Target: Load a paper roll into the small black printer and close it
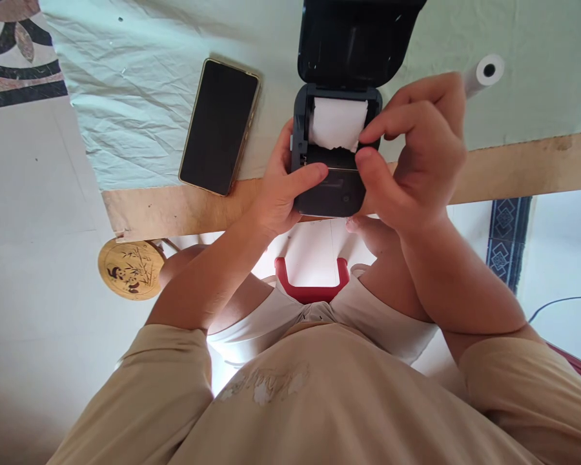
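Cloth-covered tabletop: at its near edge, left hand grips an open printer; right hand pinches its paper roll.

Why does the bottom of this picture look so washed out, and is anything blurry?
Head view: strong light from below blows out the white shorts and the floor, while the small black printer with its lid open and the black smartphone on the pale green cloth stay sharp. The left hand and right hand are crisp, no motion blur. The beige shirt, nearest the lens, looks soft and stretched.
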The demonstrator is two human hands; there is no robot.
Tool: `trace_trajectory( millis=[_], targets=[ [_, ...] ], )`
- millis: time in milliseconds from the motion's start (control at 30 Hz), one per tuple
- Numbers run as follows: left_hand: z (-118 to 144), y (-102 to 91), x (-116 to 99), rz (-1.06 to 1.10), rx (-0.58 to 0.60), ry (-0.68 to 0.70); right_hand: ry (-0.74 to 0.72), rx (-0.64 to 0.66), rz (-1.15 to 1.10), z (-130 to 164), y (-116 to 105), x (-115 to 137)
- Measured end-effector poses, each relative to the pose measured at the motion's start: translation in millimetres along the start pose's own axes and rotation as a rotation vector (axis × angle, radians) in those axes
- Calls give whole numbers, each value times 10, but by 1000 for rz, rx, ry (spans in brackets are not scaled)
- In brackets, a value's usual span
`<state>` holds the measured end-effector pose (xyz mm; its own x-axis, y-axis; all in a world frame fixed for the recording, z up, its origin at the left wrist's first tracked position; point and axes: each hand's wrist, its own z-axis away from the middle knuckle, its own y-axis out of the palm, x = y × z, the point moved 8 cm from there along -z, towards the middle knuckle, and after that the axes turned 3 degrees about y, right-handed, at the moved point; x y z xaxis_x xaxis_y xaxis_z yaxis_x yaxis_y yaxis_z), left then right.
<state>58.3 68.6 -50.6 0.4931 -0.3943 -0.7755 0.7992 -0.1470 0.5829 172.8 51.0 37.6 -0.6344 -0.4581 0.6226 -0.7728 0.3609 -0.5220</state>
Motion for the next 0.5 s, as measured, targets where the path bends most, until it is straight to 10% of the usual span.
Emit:
trace_trajectory(
  millis=[500],
  targets=[
    [41, 92, 20, -58, 114, -34, 138, 297, 269, -54, 62, -113]
  ],
)
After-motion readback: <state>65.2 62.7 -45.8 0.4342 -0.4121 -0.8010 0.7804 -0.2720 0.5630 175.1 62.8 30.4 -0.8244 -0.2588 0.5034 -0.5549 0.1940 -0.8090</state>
